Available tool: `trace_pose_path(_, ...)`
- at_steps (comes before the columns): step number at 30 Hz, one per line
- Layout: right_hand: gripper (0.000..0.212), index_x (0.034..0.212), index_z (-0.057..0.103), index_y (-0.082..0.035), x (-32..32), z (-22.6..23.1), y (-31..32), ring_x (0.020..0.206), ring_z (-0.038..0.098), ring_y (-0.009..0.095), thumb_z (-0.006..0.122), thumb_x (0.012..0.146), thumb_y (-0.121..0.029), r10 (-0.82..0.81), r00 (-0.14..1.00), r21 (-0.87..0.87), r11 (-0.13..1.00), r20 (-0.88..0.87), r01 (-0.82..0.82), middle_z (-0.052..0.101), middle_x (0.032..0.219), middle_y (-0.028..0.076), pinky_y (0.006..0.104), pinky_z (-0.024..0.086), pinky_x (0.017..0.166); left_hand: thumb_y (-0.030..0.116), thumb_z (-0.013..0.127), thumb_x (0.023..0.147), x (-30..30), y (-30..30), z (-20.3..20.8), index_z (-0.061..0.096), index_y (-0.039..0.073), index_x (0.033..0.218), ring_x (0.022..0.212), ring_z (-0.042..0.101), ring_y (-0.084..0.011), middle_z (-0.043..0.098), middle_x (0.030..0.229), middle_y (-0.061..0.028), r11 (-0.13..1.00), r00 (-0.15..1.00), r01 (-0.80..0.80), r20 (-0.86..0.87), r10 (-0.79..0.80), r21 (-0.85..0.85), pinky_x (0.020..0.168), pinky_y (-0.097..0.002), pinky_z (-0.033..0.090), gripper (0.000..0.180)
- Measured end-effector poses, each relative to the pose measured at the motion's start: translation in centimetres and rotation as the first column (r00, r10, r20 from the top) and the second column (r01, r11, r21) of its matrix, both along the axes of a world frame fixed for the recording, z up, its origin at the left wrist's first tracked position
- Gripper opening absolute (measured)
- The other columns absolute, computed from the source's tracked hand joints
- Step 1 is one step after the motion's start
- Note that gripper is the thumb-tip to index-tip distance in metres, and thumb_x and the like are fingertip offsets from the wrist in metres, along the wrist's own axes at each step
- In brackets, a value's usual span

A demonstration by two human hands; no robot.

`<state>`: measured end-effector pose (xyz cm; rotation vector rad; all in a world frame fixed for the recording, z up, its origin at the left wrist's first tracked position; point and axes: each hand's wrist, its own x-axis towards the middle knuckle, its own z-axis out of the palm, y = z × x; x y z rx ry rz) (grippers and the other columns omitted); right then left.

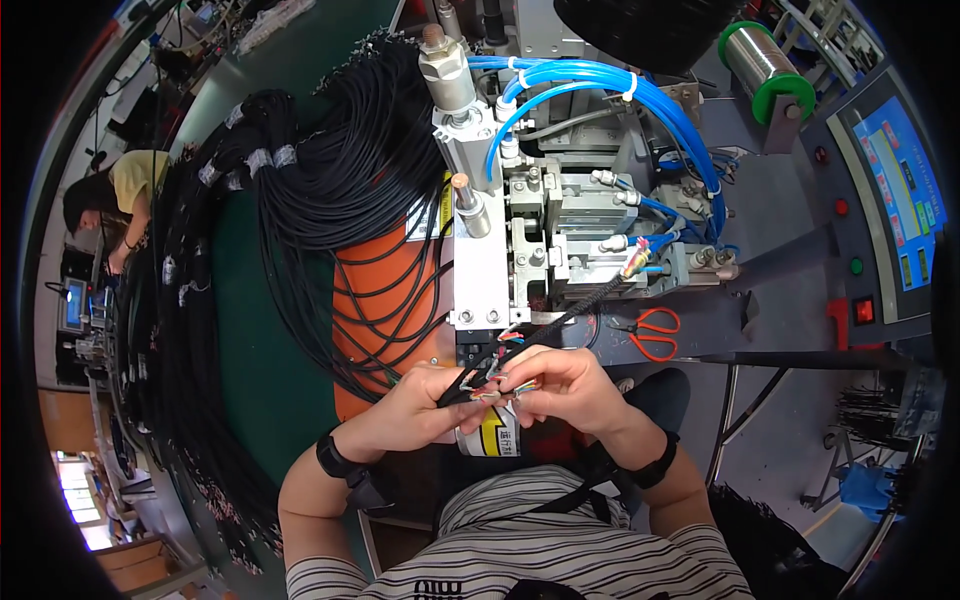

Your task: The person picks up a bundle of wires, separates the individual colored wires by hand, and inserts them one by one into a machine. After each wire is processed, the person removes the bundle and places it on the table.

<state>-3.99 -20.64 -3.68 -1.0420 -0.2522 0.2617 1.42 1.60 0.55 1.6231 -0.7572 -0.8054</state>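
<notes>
My left hand [425,400] grips a black cable end [462,388] just below the front of a grey machine [500,260]. Thin coloured wires [505,385] fan out of that cable end between my two hands. My right hand [560,385] pinches these wire tips with its fingers. Both hands are close together, fingers almost touching, above a yellow-and-white label [492,432] on the machine's front. The black cable runs left from my left hand into a large pile.
A big heap of black cable bundles [300,190] lies on a green table and an orange mat [385,290]. Red-handled scissors [655,332] lie right of the machine. Blue air hoses [600,90], a wire spool [765,62], a control panel [890,190]. Another person [120,195] works far left.
</notes>
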Motion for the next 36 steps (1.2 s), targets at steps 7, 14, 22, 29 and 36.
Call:
trace_pose_path(7,0.019,0.109,0.065,0.007,-1.5,-0.9,1.7,0.079,0.063,0.015,0.064,0.091,0.000,-0.275,0.922,-0.374,0.852,0.272,0.365,0.060,0.110,0.014,0.0231,0.050,0.066,0.011,0.073,0.078,-2.6,-2.4,0.8,0.061,0.001,0.100,0.058,0.063,-0.0231,0.060,0.068,-0.0058,0.952,0.552,-0.224,0.832,-0.053,0.210,0.055,-0.0332,0.048,0.027)
trace_pose_path(14,0.022,0.110,0.068,0.003,-2.2,0.1,2.6,0.083,0.064,0.014,0.069,0.088,-0.002,-0.346,0.716,-0.419,0.625,0.607,0.658,0.062,0.106,0.012,0.0260,0.052,0.073,0.012,0.074,0.071,-2.6,-2.0,0.6,0.057,0.003,0.094,0.060,0.060,-0.0253,0.056,0.072,-0.0059,0.963,0.576,-0.207,0.817,-0.021,0.171,0.054,-0.0347,0.047,0.031)
trace_pose_path(22,0.017,0.106,0.069,0.007,-1.0,-0.2,0.2,0.078,0.065,0.013,0.058,0.092,0.006,-0.156,0.980,-0.071,0.986,-0.126,0.148,0.063,0.100,0.011,0.0221,0.052,0.067,0.015,0.074,0.074,-2.3,-2.2,0.0,0.058,0.002,0.095,0.056,0.058,-0.0231,0.053,0.068,-0.0048,0.973,0.570,-0.184,0.822,-0.009,0.138,0.052,-0.0340,0.045,0.029)
trace_pose_path(29,0.012,0.100,0.068,0.006,-0.7,-0.3,-0.5,0.069,0.062,0.008,0.059,0.092,0.004,-0.169,0.984,-0.374,0.911,0.054,0.177,0.064,0.093,0.007,0.0206,0.049,0.059,0.016,0.073,0.076,-2.6,-2.4,-0.5,0.059,0.002,0.094,0.054,0.057,-0.0206,0.053,0.065,-0.0036,0.957,0.457,-0.213,0.886,-0.082,0.198,0.050,-0.0336,0.043,0.027)
trace_pose_path(36,0.007,0.091,0.065,0.006,-0.3,0.1,-1.0,0.063,0.057,0.003,0.060,0.093,0.001,-0.111,0.994,-0.453,0.887,-0.021,0.089,0.063,0.087,0.004,0.0191,0.043,0.053,0.017,0.073,0.078,-2.4,-2.4,-0.4,0.060,0.002,0.094,0.053,0.057,-0.0197,0.052,0.064,-0.0027,0.955,0.440,-0.204,0.891,-0.108,0.217,0.050,-0.0334,0.043,0.026)
